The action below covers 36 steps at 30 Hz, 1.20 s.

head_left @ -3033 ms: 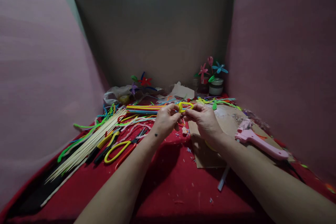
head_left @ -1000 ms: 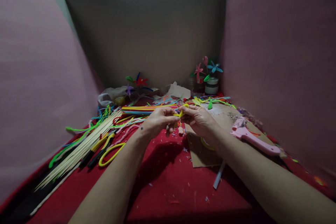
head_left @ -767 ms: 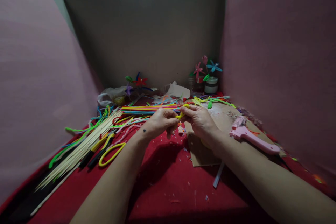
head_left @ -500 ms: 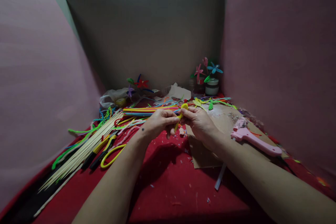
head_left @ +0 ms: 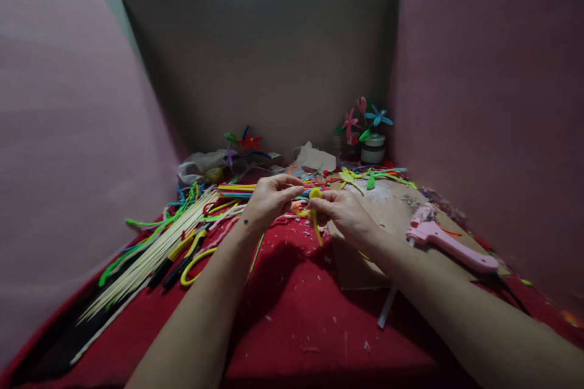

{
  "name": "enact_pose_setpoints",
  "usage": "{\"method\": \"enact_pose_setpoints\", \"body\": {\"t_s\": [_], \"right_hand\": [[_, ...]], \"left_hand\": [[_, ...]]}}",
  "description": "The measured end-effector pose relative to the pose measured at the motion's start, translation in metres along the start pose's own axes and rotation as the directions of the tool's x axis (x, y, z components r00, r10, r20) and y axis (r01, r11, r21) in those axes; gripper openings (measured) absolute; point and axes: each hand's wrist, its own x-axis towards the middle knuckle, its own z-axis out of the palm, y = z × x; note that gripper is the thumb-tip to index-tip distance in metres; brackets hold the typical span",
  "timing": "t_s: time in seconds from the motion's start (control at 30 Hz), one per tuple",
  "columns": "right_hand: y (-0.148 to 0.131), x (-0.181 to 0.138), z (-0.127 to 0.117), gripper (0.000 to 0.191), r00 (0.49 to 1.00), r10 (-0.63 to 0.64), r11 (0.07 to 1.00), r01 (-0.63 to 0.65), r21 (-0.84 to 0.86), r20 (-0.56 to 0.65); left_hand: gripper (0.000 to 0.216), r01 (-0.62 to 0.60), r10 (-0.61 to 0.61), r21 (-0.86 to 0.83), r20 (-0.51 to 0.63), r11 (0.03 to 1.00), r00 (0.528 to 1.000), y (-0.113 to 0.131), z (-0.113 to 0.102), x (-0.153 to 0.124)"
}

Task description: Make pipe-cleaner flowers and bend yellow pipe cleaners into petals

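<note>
While my right hand [head_left: 349, 211] pinches the yellow strip [head_left: 315, 194] at that hand's ten o'clock | tail hanging toward six | my left hand [head_left: 272, 197], fingers parted, unladen, sits just apart at the strip's nine

On the surface [head_left: 292, 334], sticks [head_left: 148, 255] lay near the left edge, pliers [head_left: 196, 242] beside them; glue gun [head_left: 451, 247] on cardboard [head_left: 358, 273], near right edge; jar [head_left: 373, 151], far right corner.

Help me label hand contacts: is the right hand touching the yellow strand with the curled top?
Touching. The head view shows the right hand pinching the yellow strand, its curled top just above the grip and a tail hanging below.
</note>
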Motion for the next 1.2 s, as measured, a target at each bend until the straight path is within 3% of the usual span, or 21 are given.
{"method": "enact_pose_setpoints", "body": {"t_s": [0.1, 0.2, 0.33, 0.53, 0.63, 0.77, 0.93, 1.07, 1.13, 1.2], "right_hand": [[-0.001, -0.003, 0.002, 0.024, 0.998, 0.016, 0.996, -0.012, -0.085, 0.054], [-0.002, -0.003, 0.003, 0.022, 0.996, 0.029, 0.984, -0.014, -0.180, 0.081], [-0.002, -0.002, 0.002, 0.026, 0.995, 0.015, 0.972, 0.007, -0.233, 0.095], [0.002, -0.001, -0.002, 0.023, 0.994, 0.039, 0.993, -0.027, -0.112, 0.107], [0.000, -0.002, -0.002, 0.023, 0.989, 0.034, 0.997, -0.022, -0.079, 0.147], [-0.006, -0.004, -0.002, 0.021, 0.991, 0.034, 0.989, -0.015, -0.145, 0.133], [-0.011, -0.006, -0.001, 0.023, 0.985, 0.049, 0.964, -0.002, -0.267, 0.168], [-0.008, -0.006, 0.000, 0.023, 0.980, 0.064, 0.949, 0.000, -0.317, 0.189], [-0.008, -0.006, 0.000, 0.022, 0.978, 0.063, 0.954, 0.000, -0.300, 0.199], [-0.009, -0.007, 0.000, 0.021, 0.978, 0.046, 0.965, 0.009, -0.264, 0.204]], "left_hand": [[0.021, 0.027, -0.020, -0.047, 0.145, 0.999, 0.989, 0.000, 0.003, -0.002], [0.016, 0.053, -0.050, -0.009, 0.204, 0.999, 0.978, 0.000, 0.004, -0.004], [0.012, 0.000, -0.006, 0.044, 0.140, 0.999, 0.990, -0.001, 0.009, -0.005], [0.008, -0.126, 0.134, 0.177, -0.036, 0.976, 0.990, -0.006, 0.021, -0.004], [0.008, -0.115, 0.117, 0.105, -0.015, 0.988, 0.993, -0.003, 0.020, -0.005], [0.014, -0.118, 0.117, 0.000, 0.134, 0.993, 0.984, 0.001, 0.013, -0.006], [0.009, -0.212, 0.149, 0.258, 0.245, 0.943, 0.958, -0.001, 0.004, -0.004], [0.011, -0.381, 0.282, 0.498, 0.264, 0.779, 0.922, -0.002, 0.004, -0.004], [0.011, -0.402, 0.303, 0.549, 0.265, 0.733, 0.915, -0.001, 0.006, -0.005], [0.010, -0.360, 0.281, 0.548, 0.225, 0.755, 0.933, 0.002, 0.006, -0.006]]}}
